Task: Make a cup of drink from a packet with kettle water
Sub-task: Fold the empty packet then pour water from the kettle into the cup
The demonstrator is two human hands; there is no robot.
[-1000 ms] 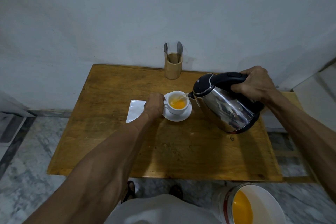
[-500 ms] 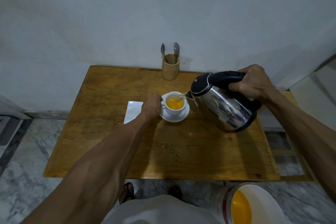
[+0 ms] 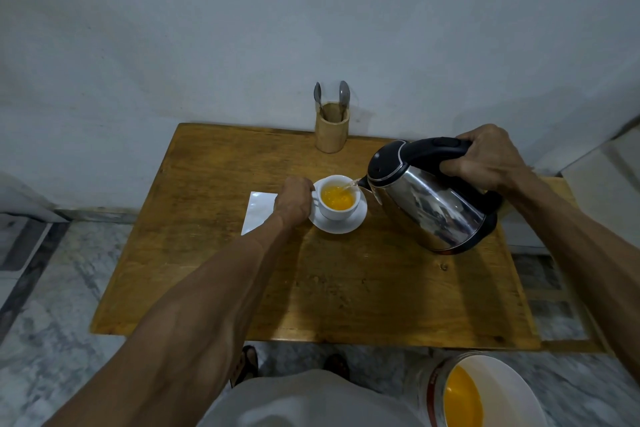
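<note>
A white cup (image 3: 337, 211) holding orange liquid stands on a white saucer (image 3: 349, 225) near the middle of the wooden table (image 3: 346, 288). My left hand (image 3: 293, 200) grips the cup's handle side. My right hand (image 3: 485, 158) holds the black handle of a steel kettle (image 3: 433, 204), tilted left above the table. A thin stream of water runs from its spout into the cup. A white packet (image 3: 258, 210) lies flat just left of the cup, partly under my left wrist.
A wooden holder (image 3: 331, 130) with two spoons stands at the table's back edge by the wall. A white bucket (image 3: 485, 392) with orange liquid sits on the marble floor at lower right. A lower wooden frame (image 3: 561, 291) adjoins the table's right side.
The kettle keeps pouring and the orange liquid in the cup has risen. Both hands keep their grips; the view has shifted slightly.
</note>
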